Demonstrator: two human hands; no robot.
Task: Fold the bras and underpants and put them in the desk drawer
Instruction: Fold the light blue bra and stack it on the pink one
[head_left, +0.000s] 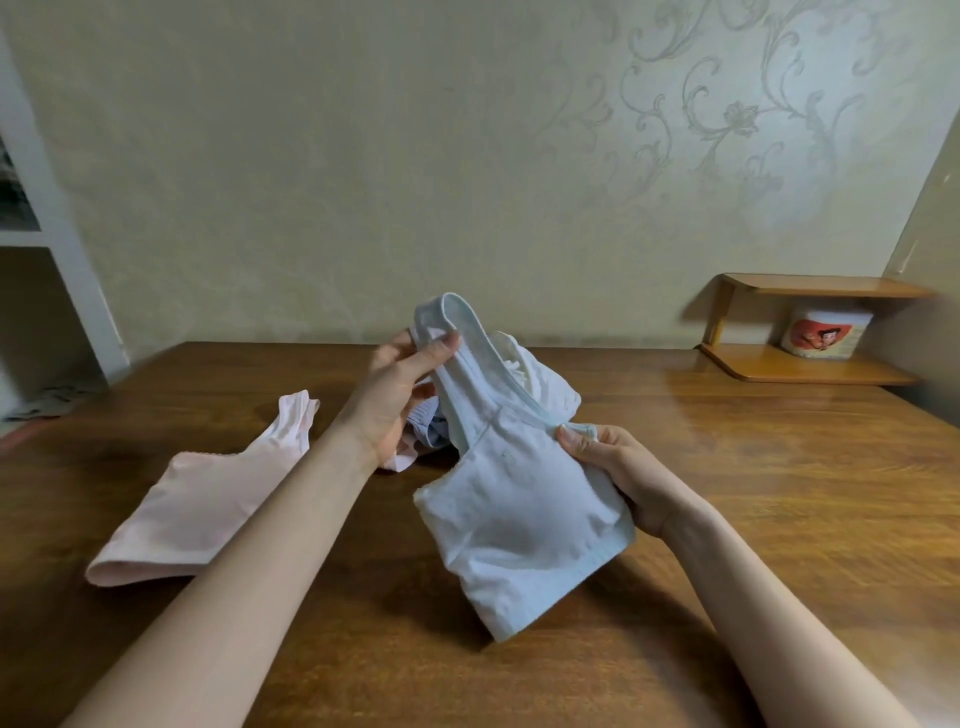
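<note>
1. One white bra (519, 509) is held over the counter (727, 493); the right hand (618, 473) grip pinches its side and the left hand (400, 389) grip pinches a strap.
2. One pink bra (208, 499) lies flat at left.
3. One garment heap (550, 384) lies behind; its count is unclear.
4. Far right, one shelf (810, 364) holds one tub (823, 332).

A room in a home, seen from a wooden desk (753, 493)
Cream wallpaper (727, 130) with a floral scroll pattern covers the far wall; at the far right a small two-tier wooden shelf (810, 366) holds a printed tub (818, 335), a white shelving unit (67, 260) stands at the left, and a pink bra (208, 499) lies on the desk.
</note>
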